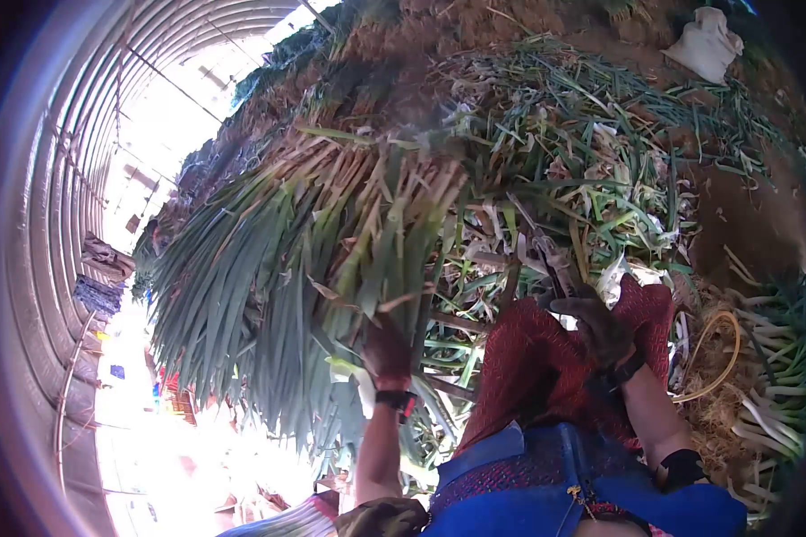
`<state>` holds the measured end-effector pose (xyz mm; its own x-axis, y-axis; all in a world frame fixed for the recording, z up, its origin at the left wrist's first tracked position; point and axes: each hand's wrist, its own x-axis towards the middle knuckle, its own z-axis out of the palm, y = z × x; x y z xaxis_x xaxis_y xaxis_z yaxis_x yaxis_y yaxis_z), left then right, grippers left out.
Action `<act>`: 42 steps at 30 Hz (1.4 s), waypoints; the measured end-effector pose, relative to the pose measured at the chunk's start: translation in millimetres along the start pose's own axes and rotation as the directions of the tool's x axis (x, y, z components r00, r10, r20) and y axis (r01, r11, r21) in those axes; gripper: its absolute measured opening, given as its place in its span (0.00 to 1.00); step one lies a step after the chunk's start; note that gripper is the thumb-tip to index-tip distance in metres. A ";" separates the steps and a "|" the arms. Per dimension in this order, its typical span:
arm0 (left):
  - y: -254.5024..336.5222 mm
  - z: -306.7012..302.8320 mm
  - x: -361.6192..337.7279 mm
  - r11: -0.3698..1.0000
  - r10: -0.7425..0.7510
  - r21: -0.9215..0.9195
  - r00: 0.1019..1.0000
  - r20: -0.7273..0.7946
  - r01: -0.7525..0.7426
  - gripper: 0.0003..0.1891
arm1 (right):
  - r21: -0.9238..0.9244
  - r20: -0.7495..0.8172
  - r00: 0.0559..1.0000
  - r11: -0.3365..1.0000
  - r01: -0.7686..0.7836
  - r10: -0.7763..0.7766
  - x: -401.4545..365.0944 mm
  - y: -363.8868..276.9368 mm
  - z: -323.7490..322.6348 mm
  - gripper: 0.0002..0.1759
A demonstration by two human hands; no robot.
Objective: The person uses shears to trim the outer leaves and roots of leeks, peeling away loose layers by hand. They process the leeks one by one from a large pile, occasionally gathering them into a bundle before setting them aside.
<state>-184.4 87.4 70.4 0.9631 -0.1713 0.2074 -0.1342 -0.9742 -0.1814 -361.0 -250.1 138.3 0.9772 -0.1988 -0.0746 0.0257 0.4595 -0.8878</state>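
One large bundle of green onions (pixel 331 233) stood raised at centre-left, its leaves fanning left above the littered ground (pixel 743 224). Left hand (pixel 387 353): grip clenched round the stalks from below. Right hand (pixel 604 333): resting on the red-clad knee (pixel 528 358), near right; whether its grip held anything could not be told. Risk, as judged: a single hold on so wide a sheaf could let outer stalks slide free.
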 end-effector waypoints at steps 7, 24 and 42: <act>-13.7 94.3 -88.2 0.897 0.364 -0.262 0.931 -0.023 -0.357 0.20 | -0.233 0.065 0.973 0.952 -0.200 0.220 23.2 52.8 -18.3 0.36; 13.6 56.2 34.7 0.880 0.474 -0.049 0.861 0.185 -0.473 0.30 | -0.976 0.210 0.943 0.106 0.188 0.257 29.6 33.8 84.0 0.48; -2.0 6.2 13.9 0.870 0.274 -0.479 0.920 0.280 -0.114 0.29 | -0.959 0.261 0.964 0.126 0.253 0.052 26.6 54.8 78.9 0.39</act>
<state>-169.3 87.9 67.7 0.9147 -0.3836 -0.1276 -0.3379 -0.8987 0.2794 -316.9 -161.9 123.5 0.9983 0.0579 0.0001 0.0478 -0.8227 -0.5665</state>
